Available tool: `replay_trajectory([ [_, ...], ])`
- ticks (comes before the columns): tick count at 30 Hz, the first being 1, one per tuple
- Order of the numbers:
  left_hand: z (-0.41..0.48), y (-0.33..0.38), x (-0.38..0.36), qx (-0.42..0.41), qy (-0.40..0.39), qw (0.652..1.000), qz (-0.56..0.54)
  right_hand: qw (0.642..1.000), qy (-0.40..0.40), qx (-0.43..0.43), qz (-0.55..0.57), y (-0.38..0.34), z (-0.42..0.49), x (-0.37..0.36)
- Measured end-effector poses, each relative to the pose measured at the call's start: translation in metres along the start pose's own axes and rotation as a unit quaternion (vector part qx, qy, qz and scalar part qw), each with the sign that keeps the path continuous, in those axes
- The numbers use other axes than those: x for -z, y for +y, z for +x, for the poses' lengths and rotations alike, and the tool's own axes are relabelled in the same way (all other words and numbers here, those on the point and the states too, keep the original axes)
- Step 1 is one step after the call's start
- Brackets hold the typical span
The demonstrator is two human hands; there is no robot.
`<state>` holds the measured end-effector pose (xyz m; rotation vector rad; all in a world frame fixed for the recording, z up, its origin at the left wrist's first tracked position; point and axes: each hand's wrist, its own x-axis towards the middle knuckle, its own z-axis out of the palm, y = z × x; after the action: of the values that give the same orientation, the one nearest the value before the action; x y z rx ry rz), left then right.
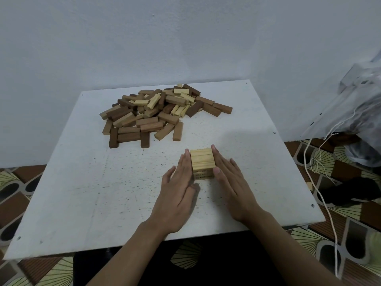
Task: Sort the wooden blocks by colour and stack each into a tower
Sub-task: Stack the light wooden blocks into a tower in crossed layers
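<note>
In the head view, a small stack of pale blocks [201, 162] is sitting at the front middle of the white table [82, 182]. Its top blocks are lying with their long axes left to right, and the layer beneath is pointing end-on toward you. Your left hand [179, 182] and right hand [231, 180] are pressing its sides with flat, straight fingers.

Pale-yellow stack [202, 162], brown-and-tan pile [156, 112], white board [82, 193]

A flat, square white board [82, 193], speckled and with small holes near its edges, carries everything. Toward its far side sprawls a loose heap of dark brown, mid-brown and pale rectangular wooden blocks [156, 114]. Nearer the front, right of centre, stands a low stack of pale yellow wooden blocks [202, 161], well apart from the heap.
</note>
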<state>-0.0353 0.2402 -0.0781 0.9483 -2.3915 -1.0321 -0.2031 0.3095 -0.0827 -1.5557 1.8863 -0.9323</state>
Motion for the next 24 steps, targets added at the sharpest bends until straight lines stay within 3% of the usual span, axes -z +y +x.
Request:
replay_trajectory([
  [11, -0.002, 0.0, 0.002, 0.01, 0.005, 0.998, -0.062, 0.998, 0.024, -0.003, 0.059, 0.003, 0.0, 0.0],
  [16, 0.002, -0.007, 0.021, 0.032, 0.071, 0.974, -0.211, 0.977, 0.138, -0.064, 0.15, 0.002, 0.017, 0.013],
  [20, 0.021, -0.028, 0.049, 0.032, 0.199, 0.971, -0.129, 0.973, 0.166, -0.076, 0.144, -0.007, 0.045, 0.028],
  [24, 0.058, -0.057, 0.081, -0.028, 0.241, 0.97, 0.003, 0.984, 0.131, -0.084, 0.087, -0.012, 0.086, 0.04],
])
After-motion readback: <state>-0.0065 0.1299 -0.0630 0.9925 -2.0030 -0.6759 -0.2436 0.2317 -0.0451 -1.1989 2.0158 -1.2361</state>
